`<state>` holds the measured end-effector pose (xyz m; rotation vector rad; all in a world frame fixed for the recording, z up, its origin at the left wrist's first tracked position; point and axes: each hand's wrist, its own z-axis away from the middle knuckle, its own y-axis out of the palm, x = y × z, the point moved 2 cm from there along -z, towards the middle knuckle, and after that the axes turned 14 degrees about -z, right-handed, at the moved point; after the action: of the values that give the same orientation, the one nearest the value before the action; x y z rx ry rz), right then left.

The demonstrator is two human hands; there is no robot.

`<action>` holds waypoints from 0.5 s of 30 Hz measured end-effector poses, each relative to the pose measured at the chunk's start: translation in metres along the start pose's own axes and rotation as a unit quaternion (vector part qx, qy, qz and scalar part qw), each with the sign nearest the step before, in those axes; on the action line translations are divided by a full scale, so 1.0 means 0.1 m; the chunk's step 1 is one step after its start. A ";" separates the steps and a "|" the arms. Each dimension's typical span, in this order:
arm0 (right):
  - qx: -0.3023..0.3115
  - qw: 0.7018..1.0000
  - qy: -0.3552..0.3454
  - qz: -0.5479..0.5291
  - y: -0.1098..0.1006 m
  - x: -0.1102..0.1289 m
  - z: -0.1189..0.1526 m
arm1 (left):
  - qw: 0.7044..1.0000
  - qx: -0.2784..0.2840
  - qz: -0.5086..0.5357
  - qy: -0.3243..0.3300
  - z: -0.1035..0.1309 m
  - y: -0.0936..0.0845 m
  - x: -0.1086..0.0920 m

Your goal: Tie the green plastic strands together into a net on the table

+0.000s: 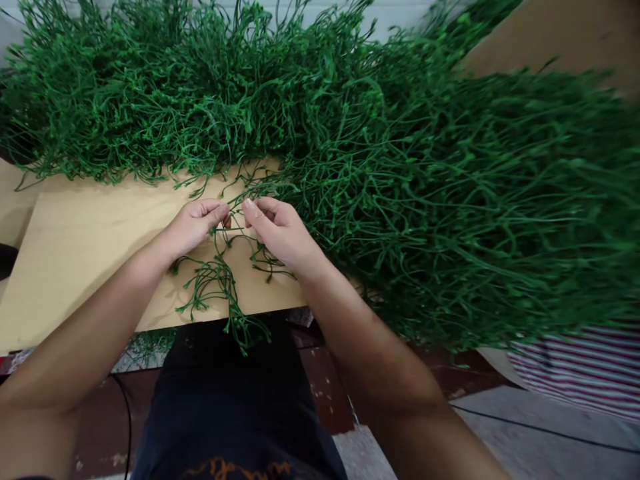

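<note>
My left hand (197, 223) is closed in a pinch on thin green plant stems, which look like plastic greenery. Just to its right, my right hand (283, 233) pinches stems too, thumb against forefinger, with a small gap between the hands. Below them a loose bunch of green stems (210, 283) with small forked tips hangs over the front edge of the cardboard (100, 233). Behind and right of my hands lies a large heap of the same greenery (450, 187). Exactly which stems each hand holds is partly hidden by the fingers.
A brown cardboard piece (565, 37) stands at the upper right, behind the heap. Red-and-white striped cloth (580, 370) shows at the right, below the greenery. A dark cable (540, 430) runs across the floor. A pale wall (320, 10) stands at the back.
</note>
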<state>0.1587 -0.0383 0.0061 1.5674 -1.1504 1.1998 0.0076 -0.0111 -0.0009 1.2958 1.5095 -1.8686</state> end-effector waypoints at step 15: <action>-0.063 0.994 -0.071 0.052 0.18 0.13 0.54 | 0.995 -0.019 -0.085 -0.038 -0.03 0.14 0.06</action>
<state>0.1549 -0.0965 0.0095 1.5326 -1.3867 1.0740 0.0169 -0.0121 -0.0136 1.0972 1.6518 -1.9599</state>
